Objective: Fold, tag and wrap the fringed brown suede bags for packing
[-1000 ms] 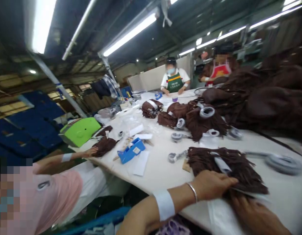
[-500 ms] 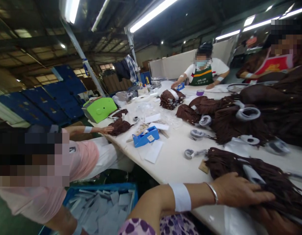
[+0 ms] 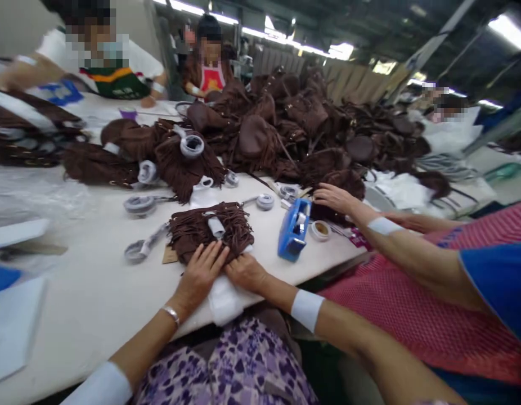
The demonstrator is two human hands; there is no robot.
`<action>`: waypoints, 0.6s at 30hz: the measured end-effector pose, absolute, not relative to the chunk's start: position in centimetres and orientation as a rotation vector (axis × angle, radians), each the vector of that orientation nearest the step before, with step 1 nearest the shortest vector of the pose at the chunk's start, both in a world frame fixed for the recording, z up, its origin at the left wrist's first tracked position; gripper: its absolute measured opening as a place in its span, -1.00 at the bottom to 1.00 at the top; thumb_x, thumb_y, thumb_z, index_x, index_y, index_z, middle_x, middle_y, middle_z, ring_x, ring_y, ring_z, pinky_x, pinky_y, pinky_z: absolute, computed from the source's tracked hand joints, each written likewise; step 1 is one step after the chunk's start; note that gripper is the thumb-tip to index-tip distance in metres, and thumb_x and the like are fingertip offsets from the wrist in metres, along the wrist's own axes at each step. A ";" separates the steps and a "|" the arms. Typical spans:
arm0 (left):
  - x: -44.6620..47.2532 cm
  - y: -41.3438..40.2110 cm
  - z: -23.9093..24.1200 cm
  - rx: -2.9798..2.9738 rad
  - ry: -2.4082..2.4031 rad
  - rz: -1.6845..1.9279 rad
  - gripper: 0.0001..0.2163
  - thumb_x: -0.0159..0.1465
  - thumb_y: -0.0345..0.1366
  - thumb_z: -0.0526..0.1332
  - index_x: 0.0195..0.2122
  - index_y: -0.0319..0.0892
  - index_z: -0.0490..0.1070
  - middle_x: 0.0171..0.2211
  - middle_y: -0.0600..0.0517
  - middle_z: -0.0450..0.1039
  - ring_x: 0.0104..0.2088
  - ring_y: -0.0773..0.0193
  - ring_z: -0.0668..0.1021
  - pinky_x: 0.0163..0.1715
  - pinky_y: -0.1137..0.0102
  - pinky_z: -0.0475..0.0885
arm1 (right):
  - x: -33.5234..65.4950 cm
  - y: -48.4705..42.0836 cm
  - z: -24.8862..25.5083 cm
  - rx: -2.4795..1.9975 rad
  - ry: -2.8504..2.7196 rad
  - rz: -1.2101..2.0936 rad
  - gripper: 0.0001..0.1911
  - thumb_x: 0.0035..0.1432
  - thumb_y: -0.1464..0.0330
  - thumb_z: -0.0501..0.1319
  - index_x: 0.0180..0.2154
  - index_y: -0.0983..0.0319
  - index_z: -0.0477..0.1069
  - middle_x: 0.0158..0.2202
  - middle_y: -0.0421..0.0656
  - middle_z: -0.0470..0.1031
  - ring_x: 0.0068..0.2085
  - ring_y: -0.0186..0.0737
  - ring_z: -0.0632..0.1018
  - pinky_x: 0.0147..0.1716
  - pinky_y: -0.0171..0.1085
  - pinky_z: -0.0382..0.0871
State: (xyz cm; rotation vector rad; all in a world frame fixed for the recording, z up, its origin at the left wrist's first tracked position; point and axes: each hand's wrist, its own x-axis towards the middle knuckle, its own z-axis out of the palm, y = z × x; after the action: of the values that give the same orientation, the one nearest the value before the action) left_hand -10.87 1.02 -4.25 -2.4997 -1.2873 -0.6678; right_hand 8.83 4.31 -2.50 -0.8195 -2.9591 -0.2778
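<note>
A dark brown fringed bag (image 3: 187, 228) lies in front of me near the table's edge, with a rolled piece of white wrapping (image 3: 216, 226) on top. Flat on its near left side rests my left hand (image 3: 198, 275), fingers stretched out. At the near right edge of the bag, my right hand (image 3: 247, 272) has its fingers curled on the brown material; the fingertips are partly hidden. A brown card tag (image 3: 170, 255) sticks out at the bag's left. Thin white plastic (image 3: 224, 301) hangs over the table edge below my hands.
To the right stands a blue tape dispenser (image 3: 292, 236) beside a tape roll (image 3: 320, 229). A co-worker's hand (image 3: 334, 199) works there on brown material. Wrapped strap coils (image 3: 140, 205) lie left of the bag. A large heap of brown bags (image 3: 260, 132) covers the table's far side.
My view has swung to the right, bringing the bag to the middle. My right hand, partly hidden before, now shows at the bag's near edge. The left hand remains on the bag.
</note>
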 end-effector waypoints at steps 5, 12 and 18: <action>-11.0 -0.1 -4.2 -2.495 -1.328 -0.469 -0.47 0.34 -0.49 -0.03 0.35 -0.25 0.02 0.36 -0.25 0.04 0.37 -0.02 0.13 0.30 -0.06 0.11 | 8.4 4.3 -4.3 -0.731 -2.906 -0.245 -0.73 0.37 0.49 -0.06 -0.22 0.32 0.41 -0.26 0.00 0.52 -0.30 -0.16 0.51 -0.31 -0.13 0.38; -10.7 0.6 -4.2 -2.390 -1.375 -0.315 -0.49 0.34 -0.48 -0.06 0.33 -0.20 0.09 0.35 -0.23 0.05 0.33 -0.05 0.22 0.25 -0.08 0.19 | 8.7 4.0 -5.0 -0.706 -2.822 -0.140 -0.71 0.36 0.51 -0.09 -0.22 0.35 0.40 -0.29 0.01 0.51 -0.32 -0.17 0.49 -0.31 -0.13 0.36; -10.4 0.6 -3.0 -2.318 -1.295 -0.400 -0.49 0.30 -0.47 -0.01 0.29 -0.14 0.21 0.31 -0.18 0.19 0.28 0.01 0.32 0.22 0.00 0.26 | 7.7 6.5 -2.2 -0.897 -2.554 -0.064 -0.80 0.34 0.30 0.15 -0.15 0.30 0.44 -0.21 -0.12 0.50 -0.26 -0.26 0.53 -0.23 -0.19 0.48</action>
State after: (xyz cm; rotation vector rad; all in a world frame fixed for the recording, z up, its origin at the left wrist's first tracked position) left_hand -10.45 0.57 -2.97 -2.3185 -1.2952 -0.3999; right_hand 7.65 6.50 -2.23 -0.8973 -2.5538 -0.0640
